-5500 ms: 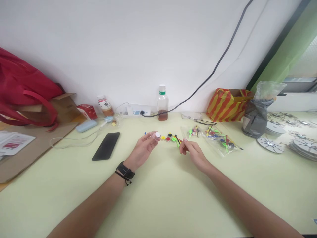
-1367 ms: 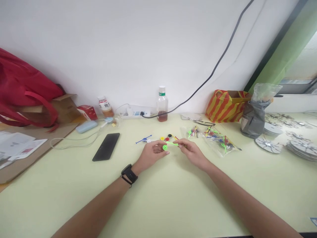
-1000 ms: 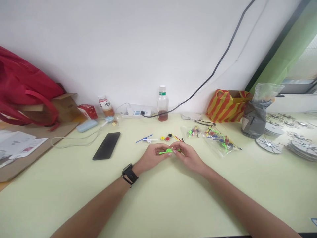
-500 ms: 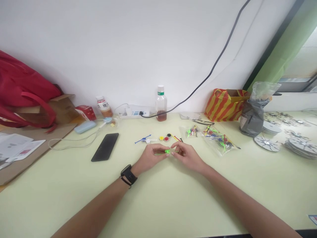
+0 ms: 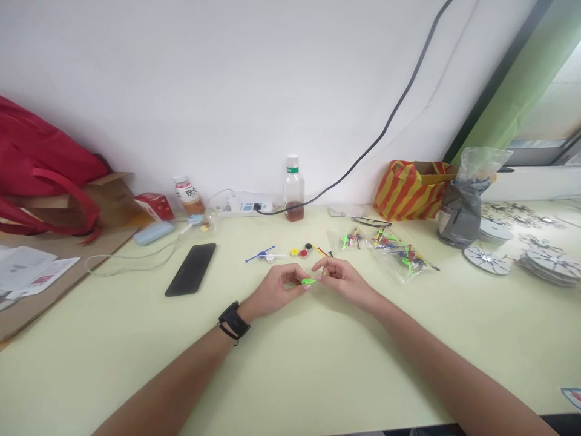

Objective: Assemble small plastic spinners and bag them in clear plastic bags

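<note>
A small bright green plastic piece is pinched between the thumb and fingers of my left hand. My right hand is close by on the right, its index finger raised and parted from the thumb, with the fingertips beside the green piece. Whether the right thumb touches that piece, I cannot make out. Just beyond my hands lie small yellow, red and black round parts. Blue and white sticks rest to their left, and thin yellow and red sticks to their right, partly behind my right hand.
A black phone lies left of my hands. Clear bags of coloured parts lie to the right. Further back stand a bottle, a power strip and a striped bag. Slotted discs are at far right.
The green piece has turned a little in my left hand. My right fingers have loosened and the index finger has lifted away from the thumb. The view has shifted slightly.
</note>
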A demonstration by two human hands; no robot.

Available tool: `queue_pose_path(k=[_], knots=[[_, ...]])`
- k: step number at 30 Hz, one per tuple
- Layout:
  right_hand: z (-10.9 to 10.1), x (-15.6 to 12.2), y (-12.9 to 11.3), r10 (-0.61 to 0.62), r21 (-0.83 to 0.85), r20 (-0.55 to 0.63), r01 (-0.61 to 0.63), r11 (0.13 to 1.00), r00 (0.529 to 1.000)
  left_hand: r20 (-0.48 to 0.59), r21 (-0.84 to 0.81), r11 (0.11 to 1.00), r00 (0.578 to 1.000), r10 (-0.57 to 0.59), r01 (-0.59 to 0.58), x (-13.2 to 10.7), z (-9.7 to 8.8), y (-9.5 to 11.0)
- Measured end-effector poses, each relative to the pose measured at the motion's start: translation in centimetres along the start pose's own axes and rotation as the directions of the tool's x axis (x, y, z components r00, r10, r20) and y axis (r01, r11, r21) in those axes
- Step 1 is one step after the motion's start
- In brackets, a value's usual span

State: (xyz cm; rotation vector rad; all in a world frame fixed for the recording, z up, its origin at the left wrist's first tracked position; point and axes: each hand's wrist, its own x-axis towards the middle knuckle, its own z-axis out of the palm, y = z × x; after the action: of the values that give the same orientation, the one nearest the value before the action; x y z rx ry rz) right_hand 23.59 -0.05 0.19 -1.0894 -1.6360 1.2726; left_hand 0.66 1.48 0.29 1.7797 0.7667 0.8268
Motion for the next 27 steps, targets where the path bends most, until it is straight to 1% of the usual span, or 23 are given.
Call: queue_pose_path(k=[2,7,9,11,14,16,18,20,22,23,25,27], knots=[[0.0,0.0,0.0,-0.003,0.006,-0.019,0.004,1.000,1.000,0.003,-0.045,0.999,1.000,-0.026,0.026,0.0,0.0,0.2],[-0.1,0.2,0.1,-0.037,0.022,-0.042,0.038,0.999,0.998,0.052,-0.179,0.980,0.996,-0.077,0.086,0.3,-0.5,0.6],[-0.1,0.1,0.1,-0.077,0.017,-0.074,0.078,0.997,0.994,0.033,-0.217,0.972,0.996,-0.086,0.091,0.4,-0.7,0.5],[-0.1,0.0,0.1,-0.139,-0.042,-0.140,0.135,0.990,0.980,-0.001,-0.249,0.963,0.994,-0.108,0.104,0.5,-0.8,0.3],[-0.2,-0.3,-0.2,-0.262,-0.209,-0.209,0.218,0.953,0.942,-0.036,-0.291,0.946,0.987,-0.157,0.140,0.6,-0.8,0.0],[-0.3,-0.5,-0.4,-0.326,-0.287,-0.199,0.263,0.921,0.924,-0.044,-0.311,0.938,0.983,-0.176,0.154,0.6,-0.8,-0.1],[-0.2,-0.8,-0.5,-0.350,-0.315,-0.175,0.285,0.905,0.920,-0.056,-0.321,0.934,0.981,-0.187,0.160,0.7,-0.8,0.0],[0.0,-0.9,-0.5,-0.336,-0.304,-0.169,0.275,0.912,0.927,-0.063,-0.323,0.932,0.979,-0.193,0.163,0.7,-0.7,0.1],[0.2,-1.0,-0.6,-0.295,-0.284,-0.172,0.240,0.928,0.940,-0.072,-0.321,0.934,0.979,-0.191,0.159,0.7,-0.8,0.1],[0.3,-1.0,-0.6,-0.264,-0.266,-0.144,0.219,0.939,0.954,-0.083,-0.321,0.934,0.978,-0.191,0.156,0.8,-0.8,0.0],[0.4,-1.0,-0.9,-0.191,-0.193,-0.043,0.180,0.965,0.981,-0.118,-0.318,0.937,0.974,-0.192,0.146,0.8,-0.9,-0.1],[0.3,-1.0,-1.2,-0.153,-0.093,0.041,0.156,0.983,0.987,-0.149,-0.325,0.935,0.969,-0.196,0.139,0.9,-0.9,-0.3]])
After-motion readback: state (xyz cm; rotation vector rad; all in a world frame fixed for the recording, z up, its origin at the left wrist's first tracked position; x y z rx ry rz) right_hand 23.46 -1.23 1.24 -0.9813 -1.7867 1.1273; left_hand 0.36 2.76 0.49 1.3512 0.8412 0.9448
